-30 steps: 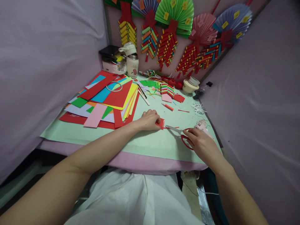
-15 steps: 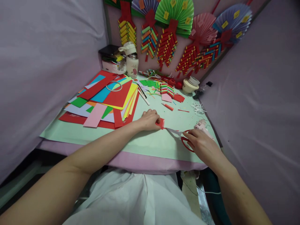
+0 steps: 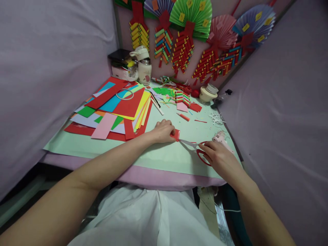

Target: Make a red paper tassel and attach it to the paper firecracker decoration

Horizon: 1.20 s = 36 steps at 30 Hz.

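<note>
Pinching a small red paper piece [image 3: 176,135] at centre frame, left hand [image 3: 164,131] nearly closed, right hand [image 3: 217,153] curled through red-handled scissors [image 3: 202,153] at centre right, blade tips beside the paper's right edge, between both hands.

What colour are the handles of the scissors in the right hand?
The scissors' handles are red, seen best in the head view.

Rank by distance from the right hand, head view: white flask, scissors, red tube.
1. Scissors: held in the right hand.
2. Red tube: forward and left of that hand.
3. White flask: far back, farther left.
</note>
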### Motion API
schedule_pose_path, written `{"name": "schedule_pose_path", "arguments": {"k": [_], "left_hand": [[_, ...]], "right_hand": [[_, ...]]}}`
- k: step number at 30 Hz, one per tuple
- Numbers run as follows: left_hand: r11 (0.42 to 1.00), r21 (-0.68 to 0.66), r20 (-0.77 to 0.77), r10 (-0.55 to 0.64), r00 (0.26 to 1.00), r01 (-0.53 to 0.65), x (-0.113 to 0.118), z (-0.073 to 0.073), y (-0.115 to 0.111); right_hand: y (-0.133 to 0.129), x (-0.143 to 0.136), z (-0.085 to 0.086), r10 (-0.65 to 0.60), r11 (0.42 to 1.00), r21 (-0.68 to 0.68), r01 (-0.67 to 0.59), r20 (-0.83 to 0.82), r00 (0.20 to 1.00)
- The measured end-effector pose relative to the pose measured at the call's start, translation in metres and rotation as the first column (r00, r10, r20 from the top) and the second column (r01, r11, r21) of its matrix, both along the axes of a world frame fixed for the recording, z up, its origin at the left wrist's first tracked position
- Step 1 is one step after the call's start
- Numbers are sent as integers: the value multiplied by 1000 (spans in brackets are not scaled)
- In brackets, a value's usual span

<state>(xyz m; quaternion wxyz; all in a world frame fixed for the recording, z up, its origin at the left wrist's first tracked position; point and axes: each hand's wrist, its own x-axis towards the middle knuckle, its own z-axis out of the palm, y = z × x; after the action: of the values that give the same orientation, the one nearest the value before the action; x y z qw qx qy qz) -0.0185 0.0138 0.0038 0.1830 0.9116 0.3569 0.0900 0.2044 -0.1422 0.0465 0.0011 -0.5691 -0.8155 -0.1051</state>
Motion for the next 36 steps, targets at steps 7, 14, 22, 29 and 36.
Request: {"name": "schedule_pose_path", "arguments": {"k": [7,14,22,29,36], "left_hand": [[1000,-5,-2,1,1000,-1,-1,2,-1],[1000,-2,6,-5,1000,5,-2,2,-1],[999,-31,-20,10,1000,-11,-1,4,-2],[1000,-1,9,-1,1000,1,-1,1,0],[1000,-1,6,-2,1000,2,-2,1,0]], "right_hand": [[1,-1,0,7,1000,-16,-7,-15,1000],[1,-1,-2,9,1000,-24,-9,-12,1000],[1,-3,-1,28,999,-19,-28,-26,999],[0,-10,2,6,999,-45,-4,32,999],[1,-5,-1,36,999,-28,-37,-34,999]]}}
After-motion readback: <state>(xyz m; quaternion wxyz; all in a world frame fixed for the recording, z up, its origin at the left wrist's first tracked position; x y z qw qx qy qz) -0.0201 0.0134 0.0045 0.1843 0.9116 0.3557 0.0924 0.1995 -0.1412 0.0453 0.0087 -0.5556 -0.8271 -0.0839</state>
